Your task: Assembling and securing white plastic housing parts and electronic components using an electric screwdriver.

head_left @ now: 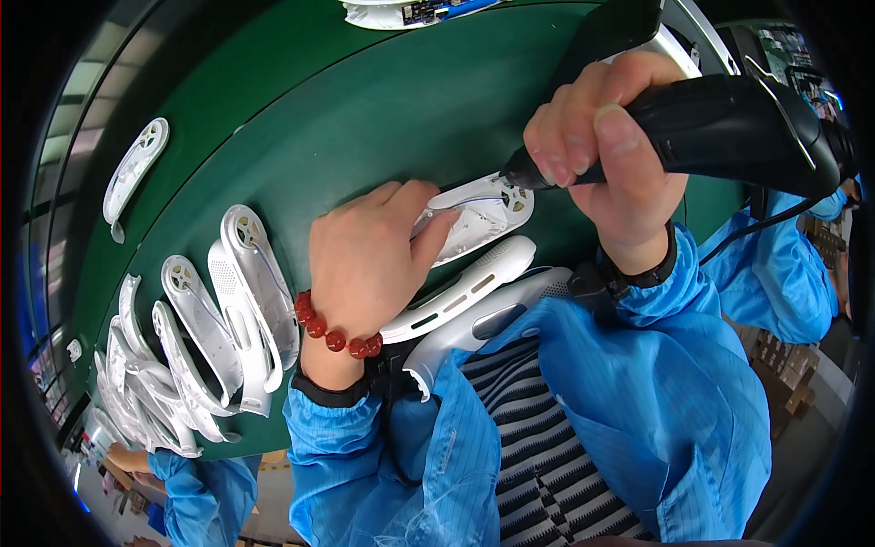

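Observation:
My right hand (pixel 612 150) is wrapped round a black corded electric screwdriver (pixel 720 128), held almost level. Its tip meets the round end of a white plastic shell (pixel 474 223), where a small speaker-like disc and a thin wire show. My left hand (pixel 374 251), with red beads at the wrist, grips that shell from its left, thumb along the inside; the fingers' far side is hidden. Close to my body lie a slotted white cover (pixel 465 287) and another white cover (pixel 488 319) with a grey oval.
Many white shells (pixel 182 356) lie piled on the green table (pixel 301 137) at the left. One shell (pixel 137 173) sits apart at far left; a part with a circuit board (pixel 415 13) is at the back. Other people's blue sleeves (pixel 205 492) show at both sides.

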Motion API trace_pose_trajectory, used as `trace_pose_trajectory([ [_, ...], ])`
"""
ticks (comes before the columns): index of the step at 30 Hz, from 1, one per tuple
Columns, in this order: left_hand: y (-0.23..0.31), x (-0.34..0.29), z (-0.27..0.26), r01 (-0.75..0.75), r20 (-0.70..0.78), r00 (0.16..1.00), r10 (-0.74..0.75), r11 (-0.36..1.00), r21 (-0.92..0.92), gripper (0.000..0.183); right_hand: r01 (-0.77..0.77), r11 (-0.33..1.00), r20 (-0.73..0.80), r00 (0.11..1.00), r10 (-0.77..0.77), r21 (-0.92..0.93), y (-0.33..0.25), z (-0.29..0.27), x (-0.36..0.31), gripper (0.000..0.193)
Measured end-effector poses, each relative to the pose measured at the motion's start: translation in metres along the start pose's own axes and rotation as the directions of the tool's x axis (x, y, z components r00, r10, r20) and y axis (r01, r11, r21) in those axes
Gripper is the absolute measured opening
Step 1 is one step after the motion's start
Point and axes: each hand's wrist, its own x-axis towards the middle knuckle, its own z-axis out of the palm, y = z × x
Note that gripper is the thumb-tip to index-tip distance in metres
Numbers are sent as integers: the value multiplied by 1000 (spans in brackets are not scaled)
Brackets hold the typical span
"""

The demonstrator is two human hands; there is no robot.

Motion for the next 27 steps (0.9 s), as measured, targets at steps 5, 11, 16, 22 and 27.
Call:
trace_pose_trajectory([
  [5,0,-1,2,-26,-25,999,27,1000,15,23,-33,999,-37,999,34,4,4,3,0,14],
  [11,2,2,3,-30,-13,999,30,1000,1,22,-99,979,-28,995,95,-176,-1,3,1,20],
  [16,3,-2,4,-101,-58,993,101,995,8,19,171,974,21,985,-170,-151,-41,-25,-1,16],
  [22,6,1,2,-22,-3,1000,22,1000,-5,18,172,976,-115,976,-187,-131,-86,-71,-12,16],
  [27,8,0,2,-11,16,1000,11,1000,-3,16,180,978,-185,963,-197,-107,-77,-77,-15,14],
])
